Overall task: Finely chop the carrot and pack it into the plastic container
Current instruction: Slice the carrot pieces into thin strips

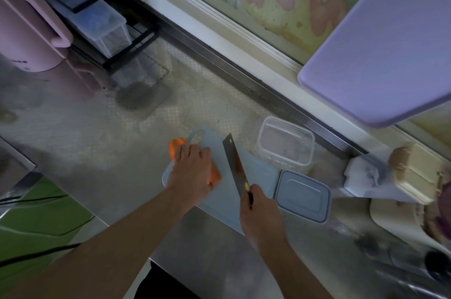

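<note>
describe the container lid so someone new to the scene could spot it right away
Start at the pale blue cutting board on the steel counter, then look just past its right edge. The container lid lies flat there, nearer the person than the clear plastic container. It is opaque grey-blue with a raised rim; the container is transparent and open.

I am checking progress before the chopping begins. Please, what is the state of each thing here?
carrot: whole, uncut, lying on the cutting board under the left hand
cutting board: flat on the counter, no cut pieces on it
knife: held by its handle
container: open, empty
lid: off, flat beside the container
left hand: resting on the carrot
right hand: gripping the knife
</note>
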`<move>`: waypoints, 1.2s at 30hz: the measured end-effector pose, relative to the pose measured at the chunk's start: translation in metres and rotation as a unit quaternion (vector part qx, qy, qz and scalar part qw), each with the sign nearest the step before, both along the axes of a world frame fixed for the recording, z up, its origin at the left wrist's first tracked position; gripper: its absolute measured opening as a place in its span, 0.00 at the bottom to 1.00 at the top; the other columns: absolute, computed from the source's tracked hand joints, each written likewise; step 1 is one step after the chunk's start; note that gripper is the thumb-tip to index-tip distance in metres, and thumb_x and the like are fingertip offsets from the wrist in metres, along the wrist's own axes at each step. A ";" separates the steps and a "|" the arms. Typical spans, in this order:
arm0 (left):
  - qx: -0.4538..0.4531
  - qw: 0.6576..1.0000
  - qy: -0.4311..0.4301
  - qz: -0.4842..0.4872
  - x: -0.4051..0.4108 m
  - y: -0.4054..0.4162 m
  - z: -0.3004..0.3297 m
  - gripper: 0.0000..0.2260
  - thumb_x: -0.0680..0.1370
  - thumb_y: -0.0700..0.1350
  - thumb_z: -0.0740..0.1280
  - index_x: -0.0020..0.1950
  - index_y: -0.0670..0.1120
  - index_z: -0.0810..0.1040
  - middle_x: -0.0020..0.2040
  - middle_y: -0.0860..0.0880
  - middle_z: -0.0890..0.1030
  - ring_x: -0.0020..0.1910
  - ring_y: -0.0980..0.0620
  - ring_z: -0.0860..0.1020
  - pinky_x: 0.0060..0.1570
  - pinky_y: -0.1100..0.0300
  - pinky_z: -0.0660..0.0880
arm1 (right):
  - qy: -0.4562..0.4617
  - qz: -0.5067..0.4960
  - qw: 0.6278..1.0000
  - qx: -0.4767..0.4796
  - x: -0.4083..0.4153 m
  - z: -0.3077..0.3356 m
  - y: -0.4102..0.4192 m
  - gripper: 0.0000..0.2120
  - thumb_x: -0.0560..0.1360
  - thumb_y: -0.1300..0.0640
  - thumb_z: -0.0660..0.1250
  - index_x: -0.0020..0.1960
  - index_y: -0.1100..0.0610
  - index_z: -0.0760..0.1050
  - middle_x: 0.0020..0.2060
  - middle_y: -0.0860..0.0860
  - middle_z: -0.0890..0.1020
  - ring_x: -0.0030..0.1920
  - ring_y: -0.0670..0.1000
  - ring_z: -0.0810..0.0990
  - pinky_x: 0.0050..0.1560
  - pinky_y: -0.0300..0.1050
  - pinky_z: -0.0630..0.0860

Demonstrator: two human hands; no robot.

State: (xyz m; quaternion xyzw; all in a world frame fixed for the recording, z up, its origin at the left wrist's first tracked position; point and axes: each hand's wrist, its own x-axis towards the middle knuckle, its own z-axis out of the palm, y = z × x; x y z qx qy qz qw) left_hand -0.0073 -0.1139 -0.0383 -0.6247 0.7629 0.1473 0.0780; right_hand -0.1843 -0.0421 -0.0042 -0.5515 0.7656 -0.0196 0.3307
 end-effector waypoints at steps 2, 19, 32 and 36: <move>0.018 1.000 0.008 -0.025 -0.002 -0.001 0.002 0.37 0.73 0.60 0.75 0.74 0.46 0.65 0.69 0.45 0.70 0.71 0.43 0.68 0.77 0.48 0.57 | 0.004 0.001 1.000 0.001 -0.001 -0.002 0.001 0.11 0.84 0.51 0.54 0.43 0.51 0.64 0.29 0.49 0.74 0.27 0.48 0.71 0.27 0.42 0.64; 0.072 0.987 0.144 -0.018 0.003 0.036 -0.008 0.40 0.76 0.40 0.71 0.84 0.43 0.55 0.81 0.46 0.59 0.81 0.46 0.57 0.81 0.56 0.51 | -0.036 -0.019 0.999 0.006 0.003 -0.012 0.041 0.06 0.85 0.49 0.53 0.51 0.48 0.66 0.31 0.50 0.76 0.29 0.50 0.75 0.30 0.50 0.72; 0.065 0.955 0.260 0.129 -0.011 0.056 -0.011 0.32 0.82 0.48 0.71 0.82 0.47 0.61 0.72 0.45 0.64 0.62 0.50 0.74 0.68 0.56 0.73 | -0.063 -0.022 0.998 0.015 0.016 -0.007 0.025 0.10 0.84 0.54 0.56 0.44 0.50 0.68 0.29 0.47 0.74 0.24 0.45 0.71 0.24 0.37 0.66; 0.087 0.932 0.303 0.180 -0.016 0.056 -0.014 0.29 0.83 0.47 0.70 0.81 0.48 0.61 0.70 0.46 0.65 0.50 0.56 0.72 0.55 0.66 0.69 | -0.063 -0.033 0.997 0.017 0.021 -0.008 0.027 0.10 0.84 0.55 0.55 0.44 0.50 0.67 0.31 0.47 0.75 0.25 0.44 0.72 0.24 0.37 0.66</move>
